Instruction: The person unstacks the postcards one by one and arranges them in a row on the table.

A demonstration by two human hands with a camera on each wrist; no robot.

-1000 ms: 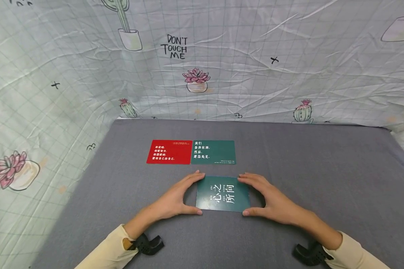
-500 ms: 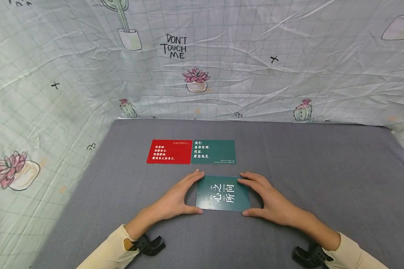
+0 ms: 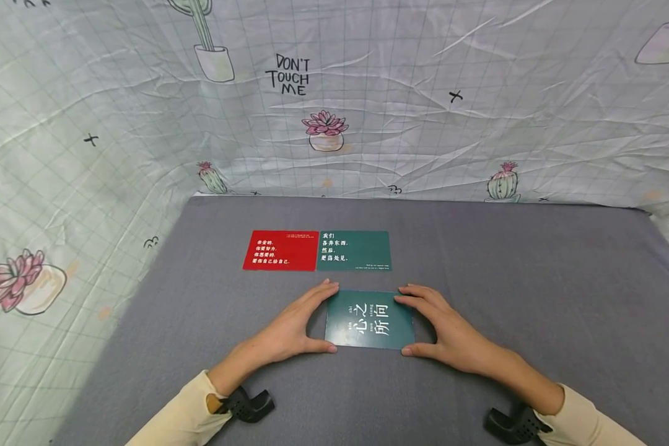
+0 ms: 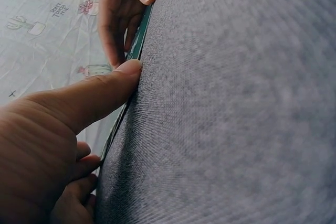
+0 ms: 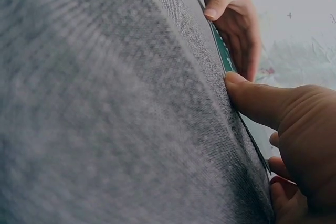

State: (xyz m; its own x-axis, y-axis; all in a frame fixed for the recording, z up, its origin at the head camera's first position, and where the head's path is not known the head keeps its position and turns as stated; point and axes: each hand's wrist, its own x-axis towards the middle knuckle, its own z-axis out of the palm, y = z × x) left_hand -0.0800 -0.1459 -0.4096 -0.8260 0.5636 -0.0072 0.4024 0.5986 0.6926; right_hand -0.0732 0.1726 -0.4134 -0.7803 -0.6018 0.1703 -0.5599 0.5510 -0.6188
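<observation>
A green card (image 3: 370, 319) with large white Chinese characters, turned sideways, lies at the middle of the grey cloth. At its left end my left hand (image 3: 281, 328) holds the near and far corners between thumb and fingers. My right hand (image 3: 456, 334) does likewise at the right end. From the left wrist view, the card (image 4: 137, 45) appears as a thin green edge low against the cloth, with the thumb (image 4: 113, 90) at its near side. In the right wrist view, the other thumb (image 5: 257, 98) meets the card (image 5: 223, 51) at the cloth.
Beyond the held card, a red card (image 3: 281, 251) and a second green card (image 3: 354, 251) lie side by side with white writing. Grey cloth (image 3: 524, 279) covers the table. A printed curtain (image 3: 396, 124) rises behind and at the left.
</observation>
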